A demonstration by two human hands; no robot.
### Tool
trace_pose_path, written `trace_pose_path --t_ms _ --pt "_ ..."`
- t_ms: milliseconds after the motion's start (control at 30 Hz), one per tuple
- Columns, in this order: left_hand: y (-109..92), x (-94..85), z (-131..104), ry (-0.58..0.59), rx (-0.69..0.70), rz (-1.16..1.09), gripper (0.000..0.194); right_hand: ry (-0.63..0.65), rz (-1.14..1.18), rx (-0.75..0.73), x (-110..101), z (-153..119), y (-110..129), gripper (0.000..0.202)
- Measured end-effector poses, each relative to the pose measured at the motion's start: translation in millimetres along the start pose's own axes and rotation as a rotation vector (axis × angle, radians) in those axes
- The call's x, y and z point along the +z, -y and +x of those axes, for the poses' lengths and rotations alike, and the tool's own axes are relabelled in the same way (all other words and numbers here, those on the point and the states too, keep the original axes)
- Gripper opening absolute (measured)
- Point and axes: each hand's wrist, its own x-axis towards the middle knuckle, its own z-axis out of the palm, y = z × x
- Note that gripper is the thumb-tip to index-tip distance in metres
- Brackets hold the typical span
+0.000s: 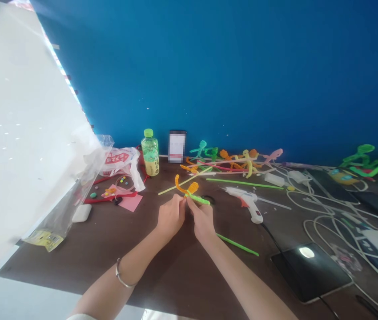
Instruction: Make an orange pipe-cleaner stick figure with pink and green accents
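Observation:
Both hands meet over the middle of the dark table, pinching an orange and green pipe cleaner figure. My left hand has its fingers closed at the figure's lower left side. Closed around the lower right is my right hand, just below the green coiled part. The figure's orange loop and one bent orange arm stick up above the fingertips; its lower part is hidden by the hands. Beside my right wrist, a green pipe cleaner lies on the table.
A white glue gun lies right of the hands, its cable running past a black tablet. Several pipe cleaner figures lie along the blue wall. A green-capped bottle, phone and plastic bags stand behind and left.

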Motion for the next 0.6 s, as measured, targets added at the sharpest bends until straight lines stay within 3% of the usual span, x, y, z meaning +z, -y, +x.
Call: trace_pose_path --t_ms 100,167,367,433,500,600 --pt "0 -1.1 1 -0.005 0.018 -0.006 0.022 0.019 -0.105 -0.071 -4 4 -2 0.026" --pt "-1 -2.5 4 0.018 -0.029 -0.144 0.023 0.065 -0.201 -0.150 -8 7 -1 0.027" --pt "-1 -1.5 13 0.267 -0.300 -1.045 0.030 0.230 -0.347 -0.257 -22 18 8 0.024" --pt "-1 -0.1 14 0.338 -0.365 -1.224 0.031 0.251 -0.379 -0.275 -25 20 10 0.025" --pt "0 0.8 14 0.379 -0.423 -1.286 0.032 0.267 -0.400 -0.283 -26 21 11 0.026" --pt "0 1.4 13 0.336 -0.456 -1.245 0.034 0.253 -0.407 -0.296 -25 19 10 0.026"
